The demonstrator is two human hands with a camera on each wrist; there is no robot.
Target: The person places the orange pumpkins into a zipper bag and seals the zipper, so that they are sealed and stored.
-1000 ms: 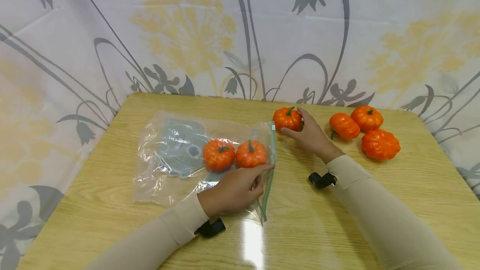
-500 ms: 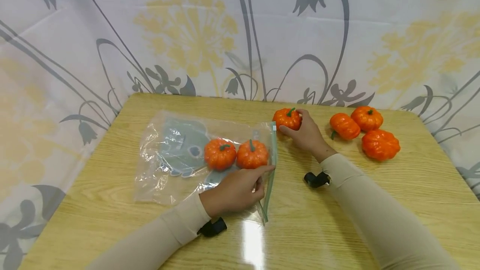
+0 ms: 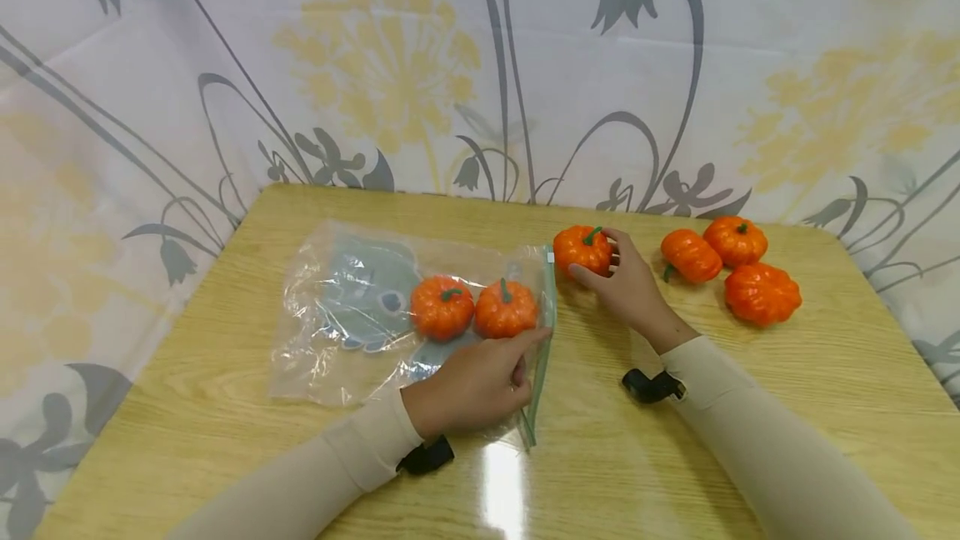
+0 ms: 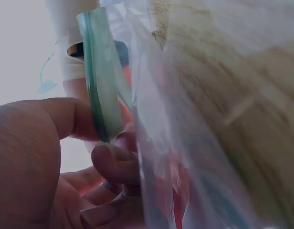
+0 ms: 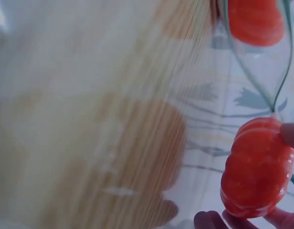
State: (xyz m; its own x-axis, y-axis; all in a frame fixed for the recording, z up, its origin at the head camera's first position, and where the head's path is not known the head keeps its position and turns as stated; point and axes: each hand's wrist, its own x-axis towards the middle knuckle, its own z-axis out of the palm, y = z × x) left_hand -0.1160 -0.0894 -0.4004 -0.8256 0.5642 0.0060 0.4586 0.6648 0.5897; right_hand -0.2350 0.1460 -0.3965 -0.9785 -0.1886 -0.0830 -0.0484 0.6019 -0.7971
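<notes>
A clear zip bag (image 3: 360, 377) with a green zip edge lies flat, its mouth facing right. Inside it, near the mouth, are two orange toy pumpkins, a left one (image 3: 441, 308) and a right one (image 3: 506, 312). My left hand (image 3: 480, 377) pinches the bag at its mouth, and the left wrist view has the green zip strip (image 4: 101, 76) between thumb and fingers. Just beyond the mouth's far corner, my right hand (image 3: 630, 282) grips another toy pumpkin (image 3: 577, 252) with a green stem. In the right wrist view that pumpkin (image 5: 257, 167) sits between thumb and fingers, and the bag's mouth gapes.
Three more orange pumpkins sit close together on the right: a tipped one (image 3: 692, 257), one behind (image 3: 737, 242) and a flatter one in front (image 3: 762, 294). The wooden table (image 3: 225, 457) ends at a flower-patterned cloth (image 3: 390, 65) at the back.
My right hand closes round the pumpkin and has shifted it slightly right and nearer to me. The left hand stays at the bag's mouth.
</notes>
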